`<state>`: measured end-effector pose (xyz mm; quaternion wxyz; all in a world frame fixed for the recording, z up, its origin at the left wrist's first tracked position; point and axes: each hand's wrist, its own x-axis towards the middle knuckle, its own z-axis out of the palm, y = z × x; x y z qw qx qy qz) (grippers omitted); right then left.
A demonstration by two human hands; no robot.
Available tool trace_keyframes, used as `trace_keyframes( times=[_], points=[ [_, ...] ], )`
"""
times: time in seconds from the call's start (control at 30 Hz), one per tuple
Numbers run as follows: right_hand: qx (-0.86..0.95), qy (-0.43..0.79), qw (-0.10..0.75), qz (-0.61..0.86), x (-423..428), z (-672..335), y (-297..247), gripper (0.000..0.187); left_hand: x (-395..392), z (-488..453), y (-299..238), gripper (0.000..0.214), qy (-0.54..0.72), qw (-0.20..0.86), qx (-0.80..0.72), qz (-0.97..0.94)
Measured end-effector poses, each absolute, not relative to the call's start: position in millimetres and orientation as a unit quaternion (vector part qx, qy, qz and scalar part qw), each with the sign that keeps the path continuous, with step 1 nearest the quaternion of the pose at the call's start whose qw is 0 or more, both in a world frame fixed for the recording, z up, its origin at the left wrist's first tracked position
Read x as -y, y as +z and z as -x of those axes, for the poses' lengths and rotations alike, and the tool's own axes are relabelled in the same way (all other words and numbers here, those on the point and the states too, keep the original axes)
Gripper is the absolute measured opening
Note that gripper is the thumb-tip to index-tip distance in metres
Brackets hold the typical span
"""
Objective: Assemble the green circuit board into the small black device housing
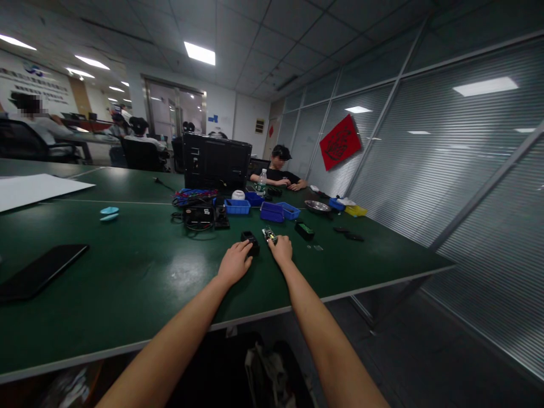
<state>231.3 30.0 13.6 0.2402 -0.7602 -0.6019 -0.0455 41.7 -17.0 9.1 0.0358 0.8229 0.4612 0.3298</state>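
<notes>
Left hand: its fingers touch a small black box-shaped thing; I cannot tell if they grip.
Right hand: seems to pinch the near end of a small silver-and-black part.
Dark green flat table: both things are on it, near each other.
Step now: looks like handling the small part.
Next move: calls for gentle, steady fingers, I think.

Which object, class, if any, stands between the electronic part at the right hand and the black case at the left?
Nothing visible does: only a strip of green tabletop separates the electronic part from the black case. The left hand, though, covers some of the case's near side.
</notes>
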Motion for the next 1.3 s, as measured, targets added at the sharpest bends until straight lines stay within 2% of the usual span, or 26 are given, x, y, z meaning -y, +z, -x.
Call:
trace_keyframes(
  times=[0.13,0.33,0.47,0.63,0.8,0.93,1.1,1.3],
  points=[
    [0.642,-0.070,0.261,0.717,-30,-226,11,0.038,16,-42,7,0.042,0.328,0.029,-0.460,-0.824],
    [0.654,-0.074,0.267,0.703,-29,-223,8,0.049,19,-42,10,0.042,0.318,0.016,-0.462,-0.828],
    [0.662,-0.037,0.253,0.704,-31,-225,7,0.042,19,-42,11,0.040,0.321,0.018,-0.458,-0.829],
    [0.692,-0.002,0.274,0.668,-32,-224,6,0.036,21,-40,13,0.031,0.356,0.010,-0.421,-0.834],
    [0.686,0.024,0.297,0.664,-33,-226,7,0.047,22,-38,16,0.026,0.400,0.000,-0.446,-0.801],
    [0.688,0.036,0.302,0.659,-35,-230,6,0.042,15,-34,12,0.027,0.437,0.009,-0.525,-0.731],
    [0.660,0.044,0.312,0.682,-38,-235,6,0.041,7,-28,7,0.030,0.421,0.043,-0.606,-0.673],
    [0.652,0.045,0.321,0.686,-40,-235,4,0.043,13,-39,17,0.038,0.398,-0.008,-0.532,-0.747]
  ],
)
